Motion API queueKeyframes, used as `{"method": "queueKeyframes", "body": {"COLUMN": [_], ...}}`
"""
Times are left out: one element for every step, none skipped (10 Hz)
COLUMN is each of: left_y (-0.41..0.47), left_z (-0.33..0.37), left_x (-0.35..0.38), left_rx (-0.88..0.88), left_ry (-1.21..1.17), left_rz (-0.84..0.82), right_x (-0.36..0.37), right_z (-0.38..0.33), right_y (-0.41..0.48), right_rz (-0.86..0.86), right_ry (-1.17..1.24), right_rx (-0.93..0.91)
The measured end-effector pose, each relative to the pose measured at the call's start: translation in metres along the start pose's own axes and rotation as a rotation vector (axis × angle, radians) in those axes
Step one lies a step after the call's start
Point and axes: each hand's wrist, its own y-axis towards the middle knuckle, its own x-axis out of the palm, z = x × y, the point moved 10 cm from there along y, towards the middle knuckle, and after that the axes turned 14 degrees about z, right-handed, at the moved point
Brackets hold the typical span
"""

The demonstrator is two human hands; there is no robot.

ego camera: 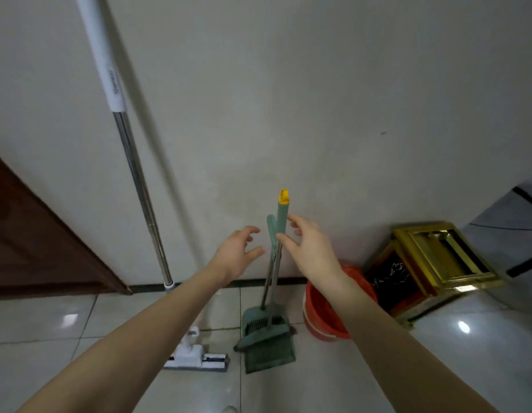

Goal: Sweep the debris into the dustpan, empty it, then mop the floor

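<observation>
Head view: mop (136,174) top cropped, bucket (317,308) half-hidden.

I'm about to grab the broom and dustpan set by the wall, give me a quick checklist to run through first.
1. Hands free: ok. Left hand and right hand hold nothing.
2. Handles in reach: ok. Both hands flank the yellow-capped handle; neither grips it.
3. Set standing together: ok. The broom head sits in the dustpan.
4. Mop out of the way: ok. It leans on the wall, left of the dustpan, apart from it.
5. Room on the right: not ok. The orange bucket stands close beside the dustpan.
6. Debris located: cannot tell. None shows in this view.
</observation>
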Motion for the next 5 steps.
{"method": "queueKeyframes", "body": {"left_y": [-0.034, -0.064, -0.093, -0.122, -0.147], "left_z": [0.035, 0.060, 0.078, 0.098, 0.117], "left_x": [-0.036, -0.068, -0.092, -0.124, -0.157], "left_rx": [0.021, 0.031, 0.057, 0.086, 0.139], "left_ry": [-0.025, -0.037, -0.049, -0.069, -0.126], "left_rz": [0.099, 0.179, 0.221, 0.282, 0.351], "right_x": [-0.028, -0.054, -0.078, -0.103, -0.130], "right_z": [-0.024, -0.047, -0.069, -0.095, -0.122], "right_y": [-0.022, -0.041, -0.056, -0.072, -0.091], "right_rz": [-0.043, -0.060, -0.035, -0.014, 0.046], "right_ry": [0.002, 0.005, 0.015, 0.023, 0.071], "right_rx": [-0.078, -0.164, -0.241, -0.268, -0.281]}}
